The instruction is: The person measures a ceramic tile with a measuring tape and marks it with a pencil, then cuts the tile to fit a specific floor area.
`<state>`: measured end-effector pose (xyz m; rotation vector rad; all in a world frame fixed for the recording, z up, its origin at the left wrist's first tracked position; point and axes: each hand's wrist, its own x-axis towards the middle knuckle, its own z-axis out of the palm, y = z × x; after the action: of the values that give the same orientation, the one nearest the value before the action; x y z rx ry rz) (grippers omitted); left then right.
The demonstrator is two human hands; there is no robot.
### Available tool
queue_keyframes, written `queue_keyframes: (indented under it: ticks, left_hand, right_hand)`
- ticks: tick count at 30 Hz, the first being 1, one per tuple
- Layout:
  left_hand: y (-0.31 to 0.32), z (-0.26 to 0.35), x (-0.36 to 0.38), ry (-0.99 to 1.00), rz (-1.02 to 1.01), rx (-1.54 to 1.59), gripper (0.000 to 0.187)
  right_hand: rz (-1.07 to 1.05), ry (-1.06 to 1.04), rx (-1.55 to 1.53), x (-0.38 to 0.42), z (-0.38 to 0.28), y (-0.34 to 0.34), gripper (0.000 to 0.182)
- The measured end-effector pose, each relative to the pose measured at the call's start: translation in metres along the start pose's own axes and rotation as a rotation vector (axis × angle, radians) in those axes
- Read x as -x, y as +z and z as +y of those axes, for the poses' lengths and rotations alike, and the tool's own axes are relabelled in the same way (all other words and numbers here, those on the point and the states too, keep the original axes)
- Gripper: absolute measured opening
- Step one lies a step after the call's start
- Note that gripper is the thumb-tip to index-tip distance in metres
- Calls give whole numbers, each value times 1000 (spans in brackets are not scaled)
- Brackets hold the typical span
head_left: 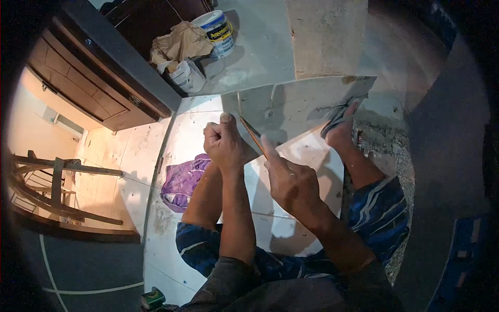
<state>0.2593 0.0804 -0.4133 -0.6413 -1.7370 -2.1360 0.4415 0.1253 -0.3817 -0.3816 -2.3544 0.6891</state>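
Observation:
My right hand (293,184) is closed around a thin, pointed, brownish stick-like tool (253,134), its index finger stretched along it. The tool's tip points up and left, towards my left hand. My left hand (223,140) is a fist with the thumb up, near the left end of a grey slab (306,101); whatever its fingers may hold is hidden. The slab looks like a tile and lies slanted over white floor tiles (265,195). My foot in a dark flip-flop (335,120) rests at the slab's right end.
A crumpled purple cloth (184,182) lies left of my leg. Behind stand a labelled bucket (218,34) and a brown paper bag (182,44). A wooden door (86,88) is at left, with a wooden frame (65,182) below it. Rough broken floor (387,140) runs along the right.

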Motion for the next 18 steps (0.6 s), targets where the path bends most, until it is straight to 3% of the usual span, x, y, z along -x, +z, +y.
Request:
queue_keyframes:
  ticks: [1,4,6,10,12,15,16,18]
  left_hand:
    - [0,2,0,-67,18,-14,46]
    - [1,-1,7,51,-6,-40,41]
    - [-5,-1,9,57,39,-217,39]
    - [0,-19,-1,223,-3,-51,39]
    - [-2,-23,-5,92,-20,-100,40]
    - [16,49,22,-9,-58,-91,41]
    - [16,50,23,-9,-71,-94,41]
    - [16,49,17,-212,-31,-56,43]
  right_hand:
    - [31,-93,17,-5,1,4,57]
    - [-79,2,63,-32,4,14,56]
    - [-35,-81,-3,-39,7,24,55]
    - [20,-124,18,-22,2,9,53]
    - [-70,-75,46,0,1,-2,49]
    - [27,-93,34,-42,2,7,49]
    - [82,-99,45,-54,2,14,50]
    - [70,-94,93,-48,0,15,59]
